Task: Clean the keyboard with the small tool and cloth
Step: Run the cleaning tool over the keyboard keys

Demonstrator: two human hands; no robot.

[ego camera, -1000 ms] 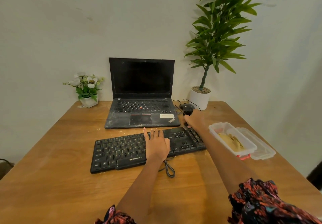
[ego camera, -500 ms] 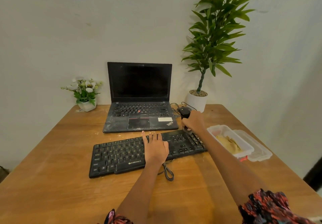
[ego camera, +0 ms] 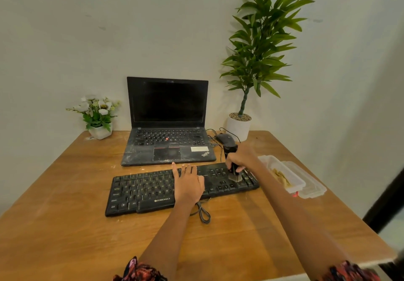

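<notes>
Wooden table [ego camera: 65,226] carries everything under our arms. Beyond our left hand [ego camera: 188,183] we see an open black laptop [ego camera: 168,125], dusty around its trackpad, and farther off to that hand's left a small white pot of flowers [ego camera: 98,114]. Beyond our right hand [ego camera: 241,157] lie a black mouse [ego camera: 225,138] and a tall potted plant [ego camera: 255,46]. Just to the right of that hand sits a clear plastic box [ego camera: 282,174] with a yellowish cloth [ego camera: 281,176] inside, its lid [ego camera: 310,184] beside it. A grey cable loop [ego camera: 202,211] lies near our left wrist.

Our left hand rests flat, fingers straight, on the middle of the black keyboard [ego camera: 144,190]. Our right hand grips a small black brush [ego camera: 232,160], upright, its bristles touching the keys at the keyboard's right end.
</notes>
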